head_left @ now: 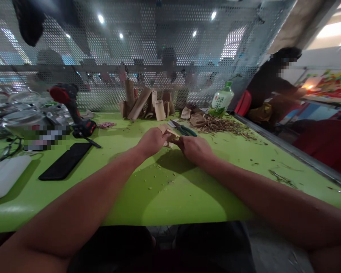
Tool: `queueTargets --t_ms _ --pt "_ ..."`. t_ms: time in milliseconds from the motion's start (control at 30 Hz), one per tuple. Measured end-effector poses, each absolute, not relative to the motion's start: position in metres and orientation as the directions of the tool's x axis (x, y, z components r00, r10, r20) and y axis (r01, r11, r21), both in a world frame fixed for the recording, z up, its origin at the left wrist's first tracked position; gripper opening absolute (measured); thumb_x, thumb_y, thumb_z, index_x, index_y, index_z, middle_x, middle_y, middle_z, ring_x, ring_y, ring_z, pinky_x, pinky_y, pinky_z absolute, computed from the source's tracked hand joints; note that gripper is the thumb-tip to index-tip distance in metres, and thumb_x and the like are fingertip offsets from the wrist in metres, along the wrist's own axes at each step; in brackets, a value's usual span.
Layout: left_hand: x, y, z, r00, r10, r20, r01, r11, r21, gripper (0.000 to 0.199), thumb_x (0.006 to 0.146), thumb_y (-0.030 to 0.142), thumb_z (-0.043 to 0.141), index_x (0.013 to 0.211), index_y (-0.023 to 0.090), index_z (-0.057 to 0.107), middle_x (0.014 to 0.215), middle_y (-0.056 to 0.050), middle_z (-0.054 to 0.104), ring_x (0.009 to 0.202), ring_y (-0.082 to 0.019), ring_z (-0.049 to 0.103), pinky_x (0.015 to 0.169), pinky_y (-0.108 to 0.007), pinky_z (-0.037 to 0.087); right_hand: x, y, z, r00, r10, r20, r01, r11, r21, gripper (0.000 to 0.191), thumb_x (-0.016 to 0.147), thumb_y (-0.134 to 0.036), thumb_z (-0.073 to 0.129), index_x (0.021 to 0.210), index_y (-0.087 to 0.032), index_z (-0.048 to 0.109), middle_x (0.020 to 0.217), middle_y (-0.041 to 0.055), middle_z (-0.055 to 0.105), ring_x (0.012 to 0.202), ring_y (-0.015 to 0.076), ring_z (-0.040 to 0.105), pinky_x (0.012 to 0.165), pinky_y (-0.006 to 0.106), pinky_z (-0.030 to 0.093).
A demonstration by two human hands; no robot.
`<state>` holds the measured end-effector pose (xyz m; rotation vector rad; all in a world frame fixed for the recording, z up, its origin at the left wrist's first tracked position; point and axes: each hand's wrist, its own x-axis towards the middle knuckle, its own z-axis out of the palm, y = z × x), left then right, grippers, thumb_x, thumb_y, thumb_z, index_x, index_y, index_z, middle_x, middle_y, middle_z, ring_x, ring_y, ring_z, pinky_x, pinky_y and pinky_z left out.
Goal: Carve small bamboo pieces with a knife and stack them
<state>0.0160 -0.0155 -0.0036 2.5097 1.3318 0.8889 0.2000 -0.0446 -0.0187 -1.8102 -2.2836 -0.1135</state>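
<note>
The left grip (152, 142) was closed around a tan strip (167, 132), its fingers wrapped over the piece, which sat between the two hands above the green counter (170, 197). The right grip (196, 148) was curled in against the strip's lower edge. Its fingers were mostly hidden, so I could not tell how firmly it had hold.

Just beyond the hands lay green-handled snips (186, 130), near the right grip but not touching it. Further right sat two small tan scraps (197, 120) and a spread of dried stems (221, 127), with crumbs and green bits scattered across the counter. Behind them stood a cluster of tan strips (144, 102), some upright and some leaning, against a perforated metal screen (159, 45).

Off to the left were a red-and-black cordless drill (71, 106), a black phone (65, 161) and a white case (5, 176). A green-labelled bottle (222, 99) stood at the far edge, and a second person (272, 83) sat beyond the counter's right side – partly shadowed.
</note>
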Motion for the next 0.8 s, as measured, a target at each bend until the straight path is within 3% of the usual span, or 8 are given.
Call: queueTargets --t_ms 200,500,800 --pt "0.017 -0.018 -0.002 0.419 0.800 0.428 0.701 -0.585 0.407 0.018 0.092 0.023 0.053 0.100 0.014 0.066 0.083 -0.008 0.071 0.073 -0.019 0.063 0.065 -0.028 0.046 0.198 -0.039 -0.021 -0.236 0.934 0.269 0.960 0.268 -0.085 0.059 0.098 -0.059 0.029 0.101 -0.022 0.075 0.078 0.0089 0.073 0.055 0.0158 0.057 0.053 0.027 0.034" --pt "0.016 -0.019 -0.003 0.443 0.784 0.434 0.697 -0.606 0.383 0.021 0.092 0.025 0.054 0.105 0.013 0.066 0.084 -0.009 0.072 0.073 -0.019 0.064 0.065 -0.028 0.046 0.198 -0.037 -0.022 -0.243 0.956 0.167 0.968 0.249 -0.015 0.059 0.099 -0.057 0.029 0.096 -0.021 0.075 0.073 0.0085 0.070 0.055 0.0159 0.057 0.053 0.028 0.037" --pt "0.015 -0.017 -0.006 0.468 0.773 0.427 0.699 -0.620 0.357 0.023 0.093 0.026 0.053 0.107 0.014 0.066 0.080 -0.009 0.071 0.069 -0.019 0.063 0.061 -0.027 0.043 0.201 -0.033 -0.025 -0.207 0.971 0.119 0.972 0.218 -0.086 0.065 0.096 -0.065 0.026 0.092 -0.023 0.075 0.071 0.0059 0.069 0.051 0.0131 0.053 0.053 0.027 0.036"
